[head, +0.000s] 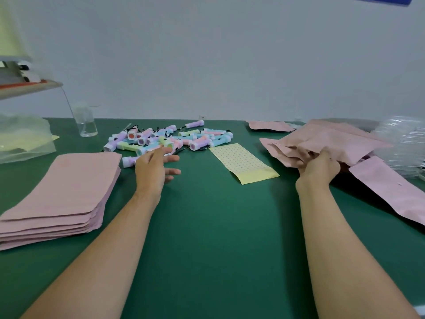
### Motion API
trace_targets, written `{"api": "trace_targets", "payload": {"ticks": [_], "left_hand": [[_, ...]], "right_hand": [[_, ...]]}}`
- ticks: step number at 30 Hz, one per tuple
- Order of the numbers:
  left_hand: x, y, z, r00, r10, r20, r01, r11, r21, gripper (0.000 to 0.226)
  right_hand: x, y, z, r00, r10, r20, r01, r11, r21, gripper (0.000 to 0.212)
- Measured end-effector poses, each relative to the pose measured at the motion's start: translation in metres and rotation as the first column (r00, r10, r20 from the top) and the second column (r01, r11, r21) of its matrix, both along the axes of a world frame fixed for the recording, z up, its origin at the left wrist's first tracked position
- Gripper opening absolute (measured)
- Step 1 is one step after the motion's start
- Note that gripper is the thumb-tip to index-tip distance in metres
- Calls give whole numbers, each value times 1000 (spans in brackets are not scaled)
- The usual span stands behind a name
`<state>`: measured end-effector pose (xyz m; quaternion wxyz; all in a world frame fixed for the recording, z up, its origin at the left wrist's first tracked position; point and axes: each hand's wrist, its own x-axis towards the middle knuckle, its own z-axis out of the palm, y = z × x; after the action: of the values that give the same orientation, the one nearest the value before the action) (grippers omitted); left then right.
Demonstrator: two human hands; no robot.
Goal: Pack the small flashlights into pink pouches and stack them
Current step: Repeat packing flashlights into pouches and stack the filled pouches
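A heap of small pastel flashlights (170, 138) lies at the middle back of the green table (211, 226). My left hand (153, 168) hovers just in front of the heap, fingers spread and holding nothing. A neat stack of flat pink pouches (62, 192) sits at the left. A loose pile of pink pouches (326, 139) lies at the right. My right hand (318, 168) reaches into that pile, fingers curled round the edge of one pouch. Another single pink pouch (391, 187) lies flat at the far right.
A yellow dotted sticker sheet (241, 162) lies between the flashlights and the loose pouches. A clear cup (86, 122) stands at the back left beside a shelf and a plastic bag (23, 139). Clear plastic trays (404, 143) are stacked at the right edge.
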<state>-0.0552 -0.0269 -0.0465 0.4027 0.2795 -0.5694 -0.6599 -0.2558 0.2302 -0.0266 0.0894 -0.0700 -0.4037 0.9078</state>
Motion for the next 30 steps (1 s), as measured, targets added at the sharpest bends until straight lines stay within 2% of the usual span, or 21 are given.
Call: {"api": "trace_targets", "payload": {"ticks": [5, 9, 15, 20, 22, 26, 28, 30], "left_hand": [[0, 0, -1, 1000, -10, 12, 10, 1000, -8, 19], [-1, -2, -1, 999, -6, 32, 6, 1000, -7, 19], [0, -2, -1, 999, -11, 46, 11, 1000, -3, 20], [2, -2, 1, 999, -13, 49, 12, 1000, 19, 19], [2, -3, 1, 999, -14, 52, 13, 1000, 16, 19], [1, -4, 2, 999, -26, 45, 25, 999, 23, 18], [2, -4, 2, 999, -35, 32, 33, 998, 46, 17], [3, -5, 3, 999, -41, 33, 39, 998, 57, 17]], "right_hand": [[-6, 3, -7, 982, -189, 31, 181, 969, 171, 38], [-8, 5, -6, 967, -241, 84, 218, 952, 214, 48], [-10, 7, -7, 978, -192, 79, 184, 978, 98, 43], [-14, 12, -2, 990, -137, -27, 139, 986, 94, 34], [-16, 8, -3, 991, -129, -27, 132, 977, 165, 30], [-15, -3, -12, 946, -326, 4, 293, 857, 423, 15], [-15, -6, -18, 944, -329, 1, 280, 805, 523, 4], [-16, -6, -22, 955, -295, -18, 259, 805, 533, 6]]}}
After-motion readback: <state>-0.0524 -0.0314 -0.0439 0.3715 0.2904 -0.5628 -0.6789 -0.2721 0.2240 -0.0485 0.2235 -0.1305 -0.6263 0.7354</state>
